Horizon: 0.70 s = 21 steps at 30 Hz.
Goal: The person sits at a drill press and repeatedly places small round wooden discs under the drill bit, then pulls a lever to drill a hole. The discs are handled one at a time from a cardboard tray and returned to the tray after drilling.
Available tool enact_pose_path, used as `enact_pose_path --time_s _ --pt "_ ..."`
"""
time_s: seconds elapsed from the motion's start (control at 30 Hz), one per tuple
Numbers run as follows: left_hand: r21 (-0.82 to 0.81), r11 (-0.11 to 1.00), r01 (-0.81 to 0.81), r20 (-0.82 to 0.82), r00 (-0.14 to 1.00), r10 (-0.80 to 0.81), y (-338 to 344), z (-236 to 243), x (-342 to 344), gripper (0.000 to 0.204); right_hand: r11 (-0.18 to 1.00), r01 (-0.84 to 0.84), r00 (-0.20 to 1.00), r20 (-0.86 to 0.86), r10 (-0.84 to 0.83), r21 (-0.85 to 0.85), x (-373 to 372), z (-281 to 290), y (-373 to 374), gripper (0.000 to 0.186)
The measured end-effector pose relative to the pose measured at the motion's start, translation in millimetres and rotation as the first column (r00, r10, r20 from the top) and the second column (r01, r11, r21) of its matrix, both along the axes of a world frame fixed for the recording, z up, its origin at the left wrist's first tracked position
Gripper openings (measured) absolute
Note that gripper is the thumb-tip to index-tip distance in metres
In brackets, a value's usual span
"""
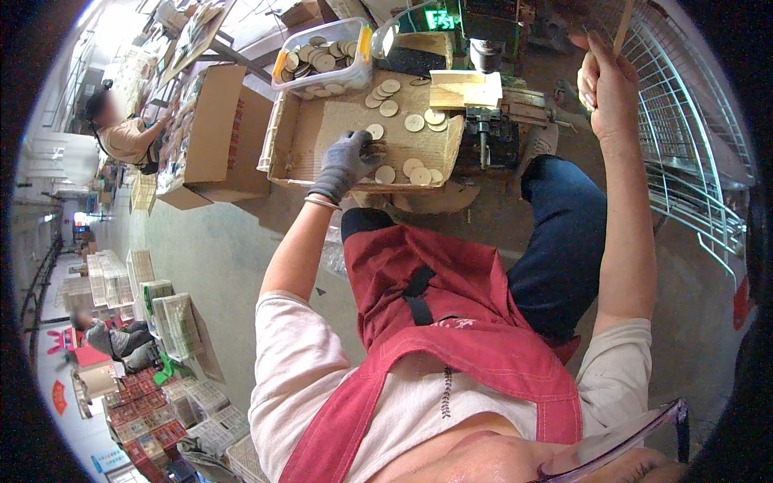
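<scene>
Wooden discs (414, 122) lie loose in the shallow tray (330, 113) before us, several on its right and near sides. We judge picking goes best singly, fingertips at the rim, disc kept flat. Our gloved left hand (348, 165) bends its fingers beside one disc; we cannot tell whether it grasps any. Our bare right hand (609, 84), raised far right, curls by a thin stick (625, 28); hold unclear. Containers: tray, discs scattered; clear tub (365, 43), far left, discs heaped.
</scene>
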<state>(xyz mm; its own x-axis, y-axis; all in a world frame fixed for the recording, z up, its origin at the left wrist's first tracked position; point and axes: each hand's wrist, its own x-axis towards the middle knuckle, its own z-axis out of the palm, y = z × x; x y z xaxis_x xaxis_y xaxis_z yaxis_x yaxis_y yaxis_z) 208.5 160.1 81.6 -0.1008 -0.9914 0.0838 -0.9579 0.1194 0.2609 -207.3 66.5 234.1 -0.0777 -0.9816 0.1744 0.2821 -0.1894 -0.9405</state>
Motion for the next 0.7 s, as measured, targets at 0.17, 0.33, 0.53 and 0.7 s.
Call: enact_pose_path --time_s 0.17,0.33,0.53,0.7 --pt "-0.013 0.999 0.046 -0.074 0.996 -0.047 -12 -6 -17 0.042 0.997 0.077 0.997 0.031 -0.076 -0.019 -10 -9 -3 0.024" --pt "0.068 0.996 0.062 -0.011 0.998 -0.061 -19 2 -47 0.042 0.97 0.233 0.972 0.004 -0.234 0.063 -12 2 9 0.037" --pt "-0.079 0.997 0.026 -0.142 0.989 -0.037 -20 -11 -25 0.037 0.981 0.072 0.972 0.209 -0.109 0.179 -23 17 56 0.022" --pt "-0.046 0.998 -0.038 -0.183 0.983 0.029 -3 -17 -8 0.037 0.839 0.03 0.985 0.129 -0.119 0.544 38 -11 131 0.014"
